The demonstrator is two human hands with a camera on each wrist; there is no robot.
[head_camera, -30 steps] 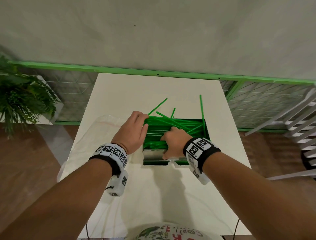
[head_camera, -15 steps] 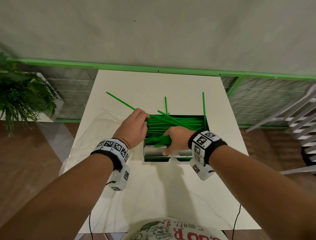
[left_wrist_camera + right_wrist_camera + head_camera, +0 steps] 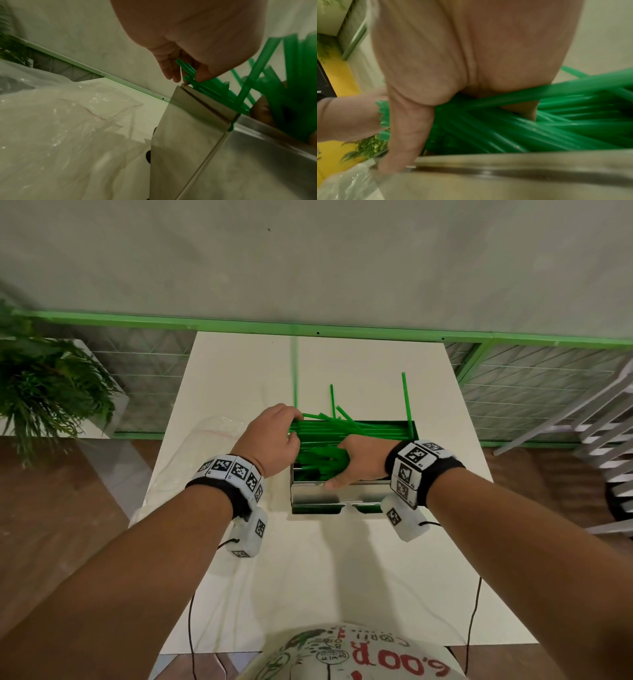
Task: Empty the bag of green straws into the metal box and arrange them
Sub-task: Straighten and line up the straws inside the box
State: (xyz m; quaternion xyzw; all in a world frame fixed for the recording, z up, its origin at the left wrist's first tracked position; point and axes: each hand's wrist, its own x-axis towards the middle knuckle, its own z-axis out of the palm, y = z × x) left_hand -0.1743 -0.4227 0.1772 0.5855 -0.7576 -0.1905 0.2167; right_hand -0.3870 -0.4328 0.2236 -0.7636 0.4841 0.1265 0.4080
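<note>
The metal box [image 3: 322, 497] stands mid-table, filled with green straws [image 3: 370, 426]. A few of them stick up past its far edge. My left hand [image 3: 295, 429] is at the box's left end, where thumb and fingers pinch straw ends [image 3: 190, 79] over the box's corner [image 3: 187, 121]. One long straw [image 3: 295, 371] rises blurred from that hand. My right hand [image 3: 352, 465] reaches into the box and grips a bundle of straws [image 3: 530, 129]. Its thumb [image 3: 406, 135] rests on the near rim [image 3: 505, 170], and its fingers are mostly buried in the straws.
The empty clear plastic bag [image 3: 212, 436] lies crumpled on the white table [image 3: 342, 577], just left of the box. A green rail [image 3: 342, 328] and the wall close the far side. A potted plant [image 3: 44, 392] stands at the left, beyond the table.
The long straw in my left hand has swung from pointing far-left to nearly upright. My right hand has sunk deeper into the bundle near the box's front.
</note>
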